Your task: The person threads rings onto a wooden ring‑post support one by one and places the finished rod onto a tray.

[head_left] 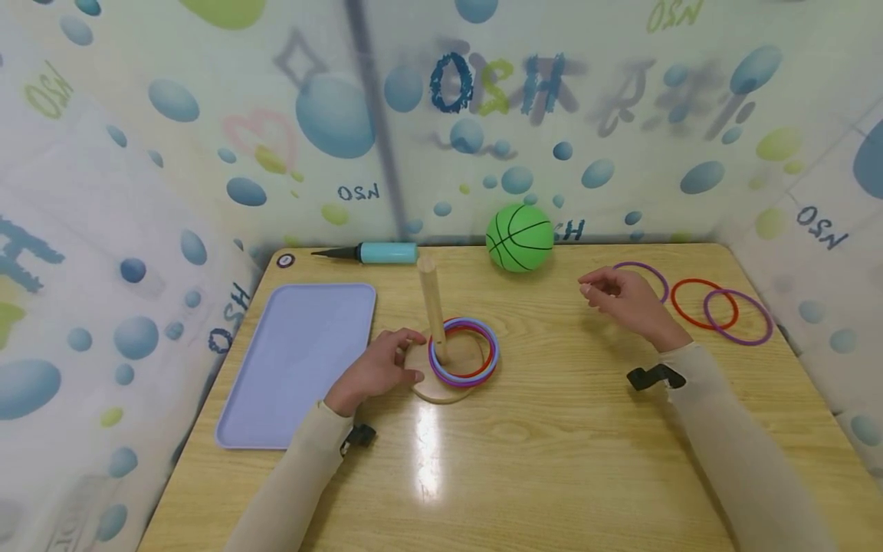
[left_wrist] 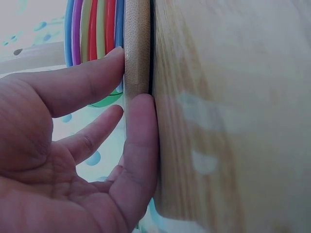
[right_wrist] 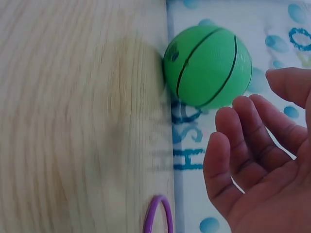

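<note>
A wooden post (head_left: 432, 303) rises from a round wooden base (head_left: 441, 394). Several stacked rings (head_left: 496, 351) in blue, purple, red and yellow circle the post's foot. My left hand (head_left: 375, 364) holds the base at its left side; in the left wrist view the thumb lies on its upper face and a finger along its edge (left_wrist: 137, 53). My right hand (head_left: 628, 299) hovers over the table's right part with loosely bent fingers and nothing in them. Just behind it lies a purple ring (head_left: 645, 267), partly covered by the hand in the head view.
A red ring (head_left: 674, 300) and another purple ring (head_left: 741, 342) overlap at the far right. The green ball (head_left: 520, 238) stands by the back edge, left of the right hand. A blue pump (head_left: 388, 253) lies at the back left, behind a lavender tray (head_left: 293, 364).
</note>
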{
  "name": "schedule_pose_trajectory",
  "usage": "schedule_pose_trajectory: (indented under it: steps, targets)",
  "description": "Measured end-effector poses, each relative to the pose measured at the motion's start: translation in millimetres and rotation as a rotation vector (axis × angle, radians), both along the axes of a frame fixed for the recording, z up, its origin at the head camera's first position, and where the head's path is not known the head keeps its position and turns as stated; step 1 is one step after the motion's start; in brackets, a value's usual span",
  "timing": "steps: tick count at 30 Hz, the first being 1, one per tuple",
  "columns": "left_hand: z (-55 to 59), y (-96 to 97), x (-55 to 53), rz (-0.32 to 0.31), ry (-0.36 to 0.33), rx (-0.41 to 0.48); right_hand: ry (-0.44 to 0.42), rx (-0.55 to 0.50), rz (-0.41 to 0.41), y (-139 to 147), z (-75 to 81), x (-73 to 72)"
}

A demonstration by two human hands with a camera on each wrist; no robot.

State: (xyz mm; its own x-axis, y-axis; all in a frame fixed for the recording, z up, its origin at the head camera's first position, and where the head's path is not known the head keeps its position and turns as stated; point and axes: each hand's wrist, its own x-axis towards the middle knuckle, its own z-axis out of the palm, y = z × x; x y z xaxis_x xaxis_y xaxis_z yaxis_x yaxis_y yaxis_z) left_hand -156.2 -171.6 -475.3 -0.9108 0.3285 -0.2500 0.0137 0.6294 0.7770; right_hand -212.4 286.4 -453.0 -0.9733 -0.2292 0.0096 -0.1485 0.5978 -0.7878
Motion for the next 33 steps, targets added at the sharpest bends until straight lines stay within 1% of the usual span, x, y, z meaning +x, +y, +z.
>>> schedule_pose_trajectory:
  steps: [4, 6, 13, 17, 20, 23, 27, 30, 33]
  targets:
    - [-0.8, -0.2, 0.7, -0.002, 0.0, -0.001, 0.043, 0.038, -0.068, 17, -2.1, -9.2]
    - [-1.6, -0.6, 0.9, -0.003, 0.003, 0.0, 0.046, 0.049, -0.108, 24, -3.0, -13.1]
    - [-4.6, -0.7, 0.9, -0.006, 0.009, 0.005, 0.045, 0.018, -0.209, 54, -12.2, -32.5]
    - [-3.5, 0.2, 0.5, -0.004, 0.015, -0.008, 0.072, 0.073, -0.247, 72, -16.4, -42.5]
    - [-2.9, 0.3, -0.2, -0.001, 0.018, -0.016, 0.08, 0.125, -0.272, 83, -17.3, -46.3]
    - [-3.1, -0.4, -0.8, -0.004, 0.014, -0.013, 0.062, 0.154, -0.283, 92, -18.9, -49.1]
    - [-3.1, -1.0, -1.0, -0.006, 0.014, -0.011, 0.014, 0.177, -0.282, 102, -22.7, -52.3]
    - [-3.2, -1.1, -0.6, -0.006, 0.016, -0.01, -0.022, 0.193, -0.261, 107, -25.7, -52.9]
    - [-3.7, -1.4, 0.1, -0.008, 0.013, -0.007, -0.038, 0.215, -0.239, 109, -30.1, -54.2]
